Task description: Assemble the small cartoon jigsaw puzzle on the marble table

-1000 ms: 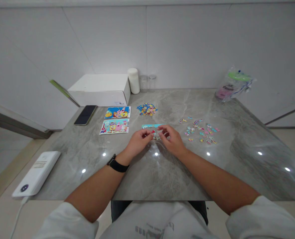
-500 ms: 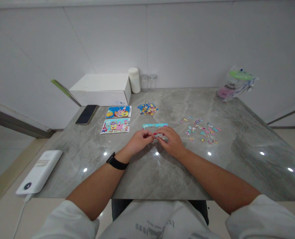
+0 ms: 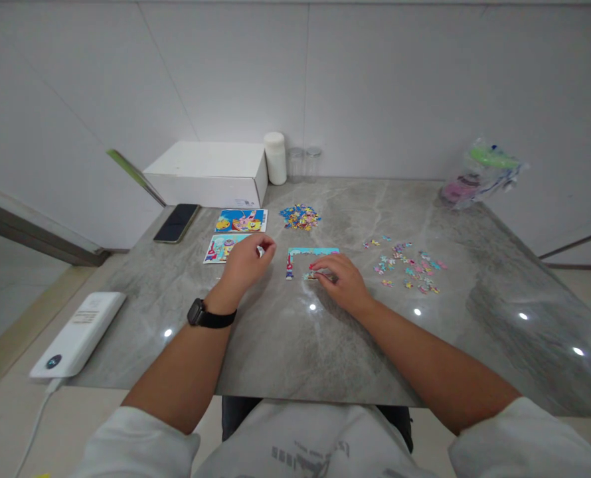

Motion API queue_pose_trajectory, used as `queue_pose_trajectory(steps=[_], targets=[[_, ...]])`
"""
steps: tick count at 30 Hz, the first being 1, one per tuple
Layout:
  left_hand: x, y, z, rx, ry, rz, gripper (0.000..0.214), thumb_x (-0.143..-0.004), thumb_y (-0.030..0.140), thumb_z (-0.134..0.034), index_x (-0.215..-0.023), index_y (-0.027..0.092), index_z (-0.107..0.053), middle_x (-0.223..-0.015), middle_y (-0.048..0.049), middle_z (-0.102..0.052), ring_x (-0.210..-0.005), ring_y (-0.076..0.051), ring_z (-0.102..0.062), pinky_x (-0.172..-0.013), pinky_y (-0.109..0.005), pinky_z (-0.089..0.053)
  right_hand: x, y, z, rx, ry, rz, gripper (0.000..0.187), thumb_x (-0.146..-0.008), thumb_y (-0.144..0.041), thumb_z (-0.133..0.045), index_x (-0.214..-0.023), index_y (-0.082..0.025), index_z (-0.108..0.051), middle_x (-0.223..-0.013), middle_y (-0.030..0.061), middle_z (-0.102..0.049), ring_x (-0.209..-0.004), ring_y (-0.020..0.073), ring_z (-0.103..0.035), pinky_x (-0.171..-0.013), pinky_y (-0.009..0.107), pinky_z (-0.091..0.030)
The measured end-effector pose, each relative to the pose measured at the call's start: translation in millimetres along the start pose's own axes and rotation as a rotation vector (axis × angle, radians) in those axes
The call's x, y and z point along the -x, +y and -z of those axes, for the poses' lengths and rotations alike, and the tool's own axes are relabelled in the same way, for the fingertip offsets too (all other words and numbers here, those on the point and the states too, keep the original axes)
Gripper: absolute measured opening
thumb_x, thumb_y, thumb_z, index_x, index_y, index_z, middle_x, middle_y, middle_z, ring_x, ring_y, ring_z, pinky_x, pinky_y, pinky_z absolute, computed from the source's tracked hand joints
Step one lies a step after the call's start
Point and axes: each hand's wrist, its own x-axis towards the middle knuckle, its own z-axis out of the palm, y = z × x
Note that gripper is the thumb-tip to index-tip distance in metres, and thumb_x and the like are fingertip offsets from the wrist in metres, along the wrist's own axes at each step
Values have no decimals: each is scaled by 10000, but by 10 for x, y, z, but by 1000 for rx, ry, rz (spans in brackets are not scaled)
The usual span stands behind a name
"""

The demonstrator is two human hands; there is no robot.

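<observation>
A partly joined jigsaw puzzle [image 3: 289,262] lies in front of me, with a pale blue strip along its top and a column down its left side. My right hand [image 3: 344,282] is at its lower right, thumb and forefinger closing on a small puzzle piece [image 3: 312,267] with red on it. Just below that are a few light pieces, partly covered by the fingers. My left hand [image 3: 248,262] is held over the right part of the lower picture card [image 3: 219,248], its fingers curled together. Whatever they may pinch is hidden.
Loose puzzle pieces [image 3: 412,267] spread to the right; a blue-yellow pile [image 3: 300,217] lies further back. Around the left are another picture card [image 3: 240,220], a phone [image 3: 176,223], a white box [image 3: 208,172] and a power bank [image 3: 79,335]. A plastic bag [image 3: 482,174] sits back right.
My left hand has left the puzzle and moved left and away from me, over the lower picture card. The puzzle's left column now shows. My right hand stays almost in place.
</observation>
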Motion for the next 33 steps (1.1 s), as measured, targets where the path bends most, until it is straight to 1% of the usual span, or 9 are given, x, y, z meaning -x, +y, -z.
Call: queue_pose_trajectory(steps=[3,7,10,12,15,19,22,26,33], targets=[[55,-3,-59,-110,-125,-138,172,-937,305,-637,-1024,203,-744,-1000,-68,-733,-877,-214,-648,-842,-351,-504,-4,5,-27,25,-7,17,87,-966,-258,-684,-1013,-277,-755,-1102,47,-805,-1071,252,-712,-1080,469,-447],[93,-22,-115,-130,-265,-284,236,-910,279,-696,-1132,219,-746,-1144,-87,-713,-1071,-257,-670,-972,-390,-532,-31,-36,-19,74,-7,28,102,-961,-255,-699,-1039,-286,-757,-1116,38,-807,-1075,255,-707,-1057,459,-446],[92,-29,-122,-130,-343,-376,288,-890,248,-726,-1177,221,-736,-1223,-93,-708,-1152,-267,-666,-1048,-403,-523,-111,-95,-10,123,-40,30,113,-955,-261,-712,-1051,-290,-764,-1109,40,-806,-1073,266,-701,-1018,450,-448],[89,-25,-121,-142,-370,-405,283,-888,240,-734,-1170,221,-739,-1249,-94,-715,-1185,-273,-665,-1089,-415,-507,-178,-124,-30,158,-80,43,114,-943,-260,-731,-1046,-291,-769,-1094,40,-805,-1057,270,-698,-989,444,-443],[89,-27,-119,-153,-376,-400,251,-897,236,-721,-1146,239,-753,-1262,-81,-730,-1203,-273,-671,-1111,-423,-495,-249,-114,-108,175,-119,57,98,-933,-250,-745,-1020,-290,-766,-1076,34,-805,-1032,265,-695,-961,429,-440],[96,-58,-128,-128,-373,-381,255,-894,230,-714,-1140,260,-771,-1255,-68,-749,-1198,-270,-680,-1111,-426,-493,-250,-31,-211,163,-155,80,63,-941,-236,-737,-986,-276,-755,-1058,32,-804,-1043,258,-689,-966,416,-440],[103,-77,-142,-130,-376,-384,259,-890,239,-721,-1139,271,-782,-1258,-66,-756,-1206,-280,-679,-1116,-442,-486,-228,7,-224,172,-202,111,69,-938,-228,-742,-990,-271,-756,-1066,35,-801,-1038,253,-685,-972,415,-437],[109,-69,-157,-142,-393,-395,257,-891,253,-731,-1141,263,-790,-1247,-78,-765,-1205,-290,-679,-1122,-456,-479,-221,4,-213,196,-203,117,45,-940,-240,-751,-979,-262,-760,-1041,39,-800,-1022,253,-682,-963,415,-434],[111,-4,-148,-143,-407,-318,189,-865,237,-741,-1035,271,-815,-1122,-75,-787,-1127,-281,-699,-1070,-425,-511,-233,35,-267,193,-224,142,74,-932,-250,-768,-994,-282,-794,-1043,33,-806,-1014,245,-688,-946,414,-433]])
